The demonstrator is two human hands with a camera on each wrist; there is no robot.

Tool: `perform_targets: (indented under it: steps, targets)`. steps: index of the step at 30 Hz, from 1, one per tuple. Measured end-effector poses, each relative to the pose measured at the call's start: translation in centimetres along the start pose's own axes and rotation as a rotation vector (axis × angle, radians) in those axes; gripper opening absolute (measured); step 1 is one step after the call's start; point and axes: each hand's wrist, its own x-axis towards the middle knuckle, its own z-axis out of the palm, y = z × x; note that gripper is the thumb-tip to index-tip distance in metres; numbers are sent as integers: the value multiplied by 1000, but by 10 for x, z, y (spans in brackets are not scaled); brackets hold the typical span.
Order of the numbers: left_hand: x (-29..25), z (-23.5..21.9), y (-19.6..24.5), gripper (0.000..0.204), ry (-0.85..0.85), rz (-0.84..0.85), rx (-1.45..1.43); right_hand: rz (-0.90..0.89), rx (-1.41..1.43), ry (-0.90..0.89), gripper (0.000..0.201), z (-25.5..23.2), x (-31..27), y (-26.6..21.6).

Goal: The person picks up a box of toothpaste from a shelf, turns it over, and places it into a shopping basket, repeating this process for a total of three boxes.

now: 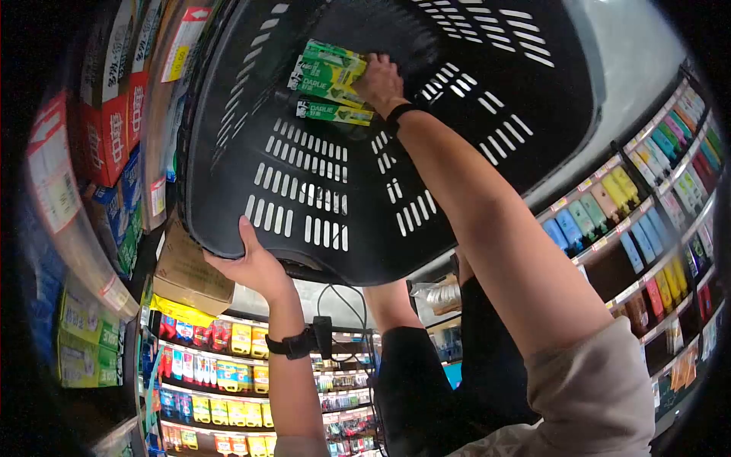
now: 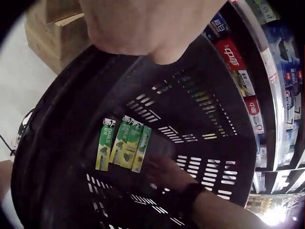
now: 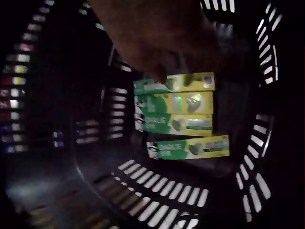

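Left hand fingers curl over the black basket rim; right hand fingers pinch green toothpaste boxes inside, on the far side.

Lighting uneven, strong fisheye on all three views.
Head view bright and sharp in the middle, black vignette at corners, shelves bent at the edges. Left wrist: hand too close, blurred and washed out; glare at bottom right. Right wrist very dim inside the basket, light only through the slots, boxes soft, hand a dark blur.
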Motion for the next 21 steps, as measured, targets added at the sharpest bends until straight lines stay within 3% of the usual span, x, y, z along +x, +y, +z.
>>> perform_targets:
  steps: [5,8,11,14,17,18,21]
  targets:
    - [1,2,-10,53,32,47,-45,-148,-234,199,54,8,16,20]
    - [-3,4,6,56,39,-27,-6,-52,-138,-50,50,-22,17,27]
    - [2,4,4,60,46,72,39,-3,-113,-200,52,-51,10,19]
    - [1,8,15,63,57,53,53,37,-26,-144,65,-42,6,13]
    - [3,10,9,67,18,76,-54,53,111,-25,64,-19,8,8]
    - [3,10,5,68,11,62,-89,27,86,56,63,-10,5,8]
    - [1,13,7,71,24,37,-149,9,0,80,69,-4,17,9]
